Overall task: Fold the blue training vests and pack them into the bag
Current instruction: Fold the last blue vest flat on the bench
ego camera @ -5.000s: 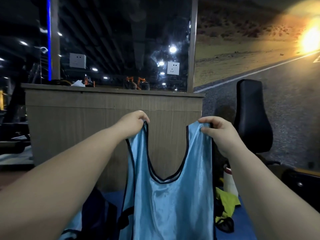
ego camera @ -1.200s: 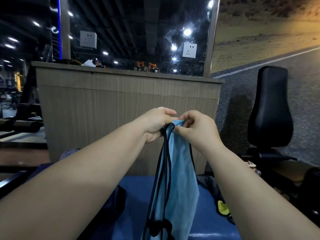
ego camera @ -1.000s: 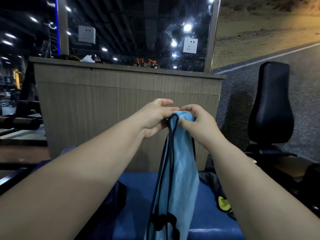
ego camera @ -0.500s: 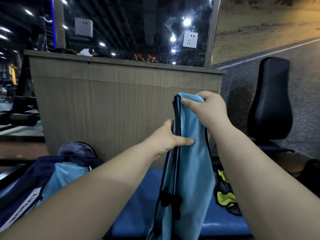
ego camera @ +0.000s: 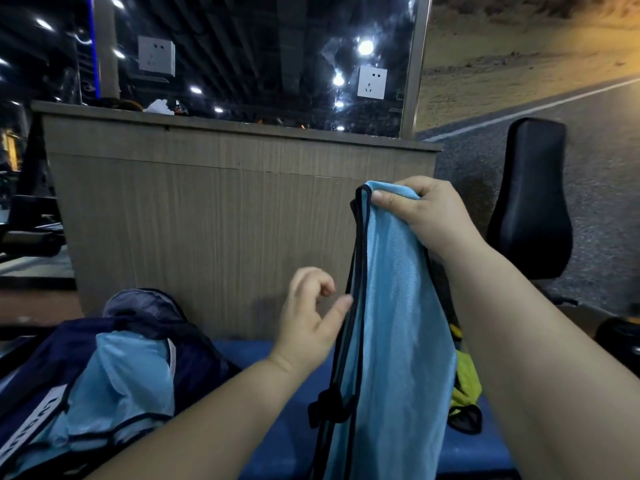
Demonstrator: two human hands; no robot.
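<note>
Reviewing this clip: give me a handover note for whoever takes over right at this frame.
Right hand pinches the top of the hanging vest, folded lengthwise.
Left hand loosely curled, holding nothing, beside the vest's black trim.
Bag lies open at left, blue vests already in its mouth.
Done: lengthwise fold, some vests packed.
Left: fold the held vest shorter, pack it.

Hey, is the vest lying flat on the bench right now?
No, the vest hangs down from the right hand, which grips its top edge above the bench.
</note>
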